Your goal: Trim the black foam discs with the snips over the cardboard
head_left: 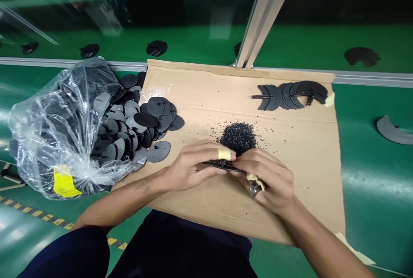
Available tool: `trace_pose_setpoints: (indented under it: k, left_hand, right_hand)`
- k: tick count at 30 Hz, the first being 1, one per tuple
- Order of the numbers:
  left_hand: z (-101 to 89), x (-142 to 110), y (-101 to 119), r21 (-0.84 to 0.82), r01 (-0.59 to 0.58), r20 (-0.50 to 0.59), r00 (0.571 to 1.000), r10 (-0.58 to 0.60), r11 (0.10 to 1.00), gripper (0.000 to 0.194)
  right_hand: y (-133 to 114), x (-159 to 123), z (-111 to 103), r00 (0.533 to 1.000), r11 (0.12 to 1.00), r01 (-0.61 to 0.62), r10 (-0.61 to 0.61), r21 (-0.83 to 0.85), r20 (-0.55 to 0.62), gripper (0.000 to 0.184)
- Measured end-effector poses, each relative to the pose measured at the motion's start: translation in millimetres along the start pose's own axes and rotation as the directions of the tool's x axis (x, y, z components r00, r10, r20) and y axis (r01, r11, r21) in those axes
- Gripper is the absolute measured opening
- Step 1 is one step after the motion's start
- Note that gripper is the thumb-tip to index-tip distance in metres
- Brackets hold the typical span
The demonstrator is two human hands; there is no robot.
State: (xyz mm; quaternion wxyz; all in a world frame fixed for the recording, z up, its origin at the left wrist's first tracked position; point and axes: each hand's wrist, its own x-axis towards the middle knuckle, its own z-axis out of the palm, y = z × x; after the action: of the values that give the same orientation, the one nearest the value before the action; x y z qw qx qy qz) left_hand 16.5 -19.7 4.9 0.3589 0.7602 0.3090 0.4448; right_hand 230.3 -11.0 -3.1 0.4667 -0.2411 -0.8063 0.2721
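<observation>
Over the cardboard, my left hand [196, 164] pinches a thin black plastic disc [226, 166], seen nearly edge-on with a small stub on its upper face. Yellowish tape wraps its index finger. My right hand [271, 179] meets the disc's right end, its fingers closed round a small tool with a shiny, rounded end [254, 189]; the rest of that tool is hidden. More tape shows on this hand. Just beyond both hands lies a heap of small black plastic bits [238, 137]. Left of my left hand, a single grey-black oval disc [158, 152] lies flat.
A clear plastic bag [64, 140] with a yellow label spills many oval discs [129, 127] at left. Curved black pieces [284, 95] lie in a row on the cardboard [316, 162] at the back right. A metal post [266, 15] and a glass panel stand behind.
</observation>
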Motion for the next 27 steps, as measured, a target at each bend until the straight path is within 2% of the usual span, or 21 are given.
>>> trace_pose_setpoints:
  k: [2, 5, 8, 13, 22, 27]
  left_hand:
    - [-0.4, -2, 1, -0.021, 0.05, -0.002, 0.999, -0.05, 0.999, 0.027]
    - [-2.1, -6, 0, 0.014, 0.118, -0.071, 0.991, -0.117, 0.993, 0.032]
    - [-3.6, -7, -4, 0.084, 0.111, -0.09, 0.991, -0.103, 0.99, 0.026]
    - [-2.4, -6, -8, 0.121, 0.013, -0.054, 0.998, -0.006, 0.993, 0.022]
    - [-0.7, -5, -4, 0.138, -0.02, -0.031, 0.999, 0.024, 0.99, 0.021]
    - [0.3, -5, -4, 0.121, -0.004, -0.02, 1.0, 0.007, 0.993, 0.02]
  right_hand:
    - [-1, 3, -2, 0.999, 0.999, -0.036, 0.036, 0.024, 0.006, 0.026]
    - [-1, 8, -7, 0.993, 0.993, -0.116, 0.116, 0.018, 0.002, 0.02]
    - [2, 9, -11, 0.984, 0.972, -0.18, 0.178, -0.151, -0.026, 0.017]
    - [9, 4, -12, 0.984, 0.9, -0.088, 0.145, -0.427, 0.103, 0.015]
    - [9, 1, -9, 0.976, 0.863, -0.035, 0.138, -0.504, 0.168, 0.01]
    - [5, 2, -9, 0.976, 0.795, 0.002, 0.13, -0.607, 0.174, 0.019]
